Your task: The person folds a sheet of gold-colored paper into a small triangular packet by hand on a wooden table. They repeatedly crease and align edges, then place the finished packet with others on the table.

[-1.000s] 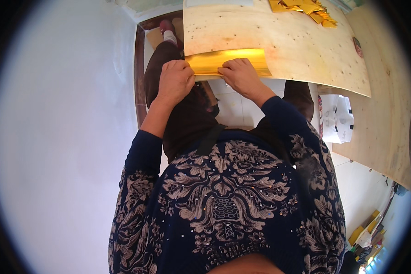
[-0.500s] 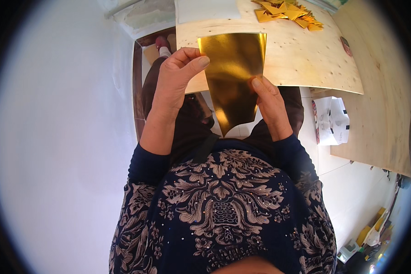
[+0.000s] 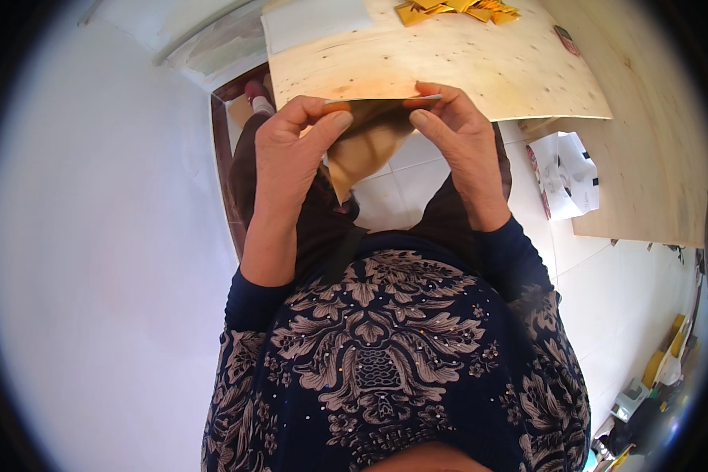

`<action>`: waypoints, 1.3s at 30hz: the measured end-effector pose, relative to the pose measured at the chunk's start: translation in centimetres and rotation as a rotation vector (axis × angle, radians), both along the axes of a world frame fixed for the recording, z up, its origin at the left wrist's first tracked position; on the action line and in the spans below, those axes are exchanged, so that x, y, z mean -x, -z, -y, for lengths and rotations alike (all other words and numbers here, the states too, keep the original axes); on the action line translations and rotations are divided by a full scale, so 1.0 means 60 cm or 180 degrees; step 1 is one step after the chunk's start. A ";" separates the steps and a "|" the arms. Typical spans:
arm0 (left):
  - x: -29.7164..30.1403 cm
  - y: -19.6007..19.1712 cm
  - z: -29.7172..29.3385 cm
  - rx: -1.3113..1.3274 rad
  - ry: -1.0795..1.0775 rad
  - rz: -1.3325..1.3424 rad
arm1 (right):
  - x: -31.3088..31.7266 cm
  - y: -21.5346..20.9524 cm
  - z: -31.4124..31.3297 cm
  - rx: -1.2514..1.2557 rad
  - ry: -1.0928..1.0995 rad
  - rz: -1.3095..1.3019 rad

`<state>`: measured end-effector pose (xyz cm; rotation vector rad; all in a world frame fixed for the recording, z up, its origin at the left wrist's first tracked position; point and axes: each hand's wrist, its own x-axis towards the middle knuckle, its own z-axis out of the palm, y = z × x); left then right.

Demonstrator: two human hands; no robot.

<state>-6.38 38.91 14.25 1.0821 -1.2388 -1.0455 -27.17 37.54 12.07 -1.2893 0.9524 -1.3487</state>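
the far face of the gold sheet [image 3: 367,145] is hidden, since it tips nearly edge-on between the hands. the left hand [image 3: 295,157] and right hand [image 3: 458,134] each pinch its top edge, held apart, just short of the near edge of the pale plywood board [image 3: 480,63]. beyond the fingers lies a heap of folded gold pieces [image 3: 456,9], cut off by the rim. right of the right hand sits a crumpled white bag [image 3: 566,173].

Single head-worn fisheye view, looking steeply down the person's own front.

The lens sits close above the patterned top [image 3: 385,370] filling the lower frame; the wooden board [image 3: 480,63] bends across the upper centre and the white floor tiles [image 3: 645,299] curve down the right side.
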 end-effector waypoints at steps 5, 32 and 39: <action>-0.011 0.003 -0.018 0.0008 0.0076 -0.0247 | -0.006 0.002 -0.021 -0.0264 -0.0087 0.0512; -0.006 0.000 -0.021 0.0091 -0.0265 0.0157 | -0.013 0.008 -0.020 0.0452 0.0690 -0.0165; 0.020 -0.005 -0.027 0.1032 -0.0331 0.1734 | -0.022 -0.032 -0.019 0.2207 0.0448 -0.2287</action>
